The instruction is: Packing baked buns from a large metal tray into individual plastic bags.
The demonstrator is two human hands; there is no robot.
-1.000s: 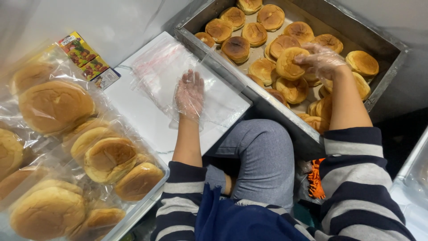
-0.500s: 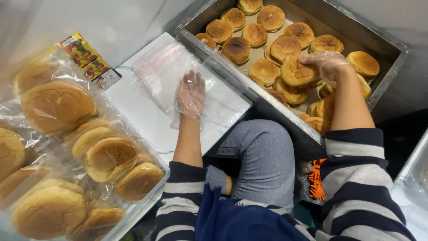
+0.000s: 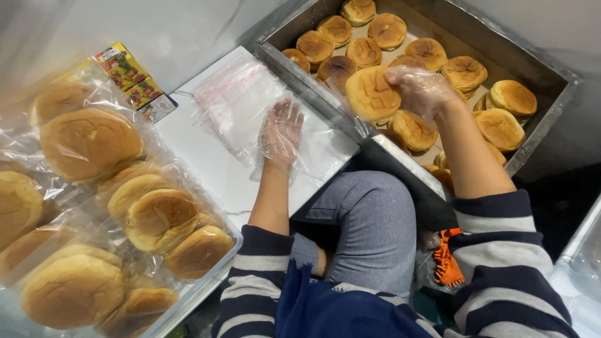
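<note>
A: How is the light?
B: Bright and even from overhead. Glare streaks the plastic bags (image 3: 81, 188) at nine o'clock.
A: Any blur?
B: Slight softness on the lifted bun (image 3: 372, 94). The corner at four o'clock falls into dark shadow.

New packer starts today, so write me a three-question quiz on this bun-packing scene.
1. True or false: the right hand, in a thin clear plastic glove, holds a round golden-brown bun above the grey metal tray.
2. What does the gloved left hand rest on? A) the stack of clear plastic bags B) the bagged buns C) the orange item on the floor
3. Fill in: the bags lie on a flat ____ board.

Key: 1 true; 2 A; 3 white.
</note>
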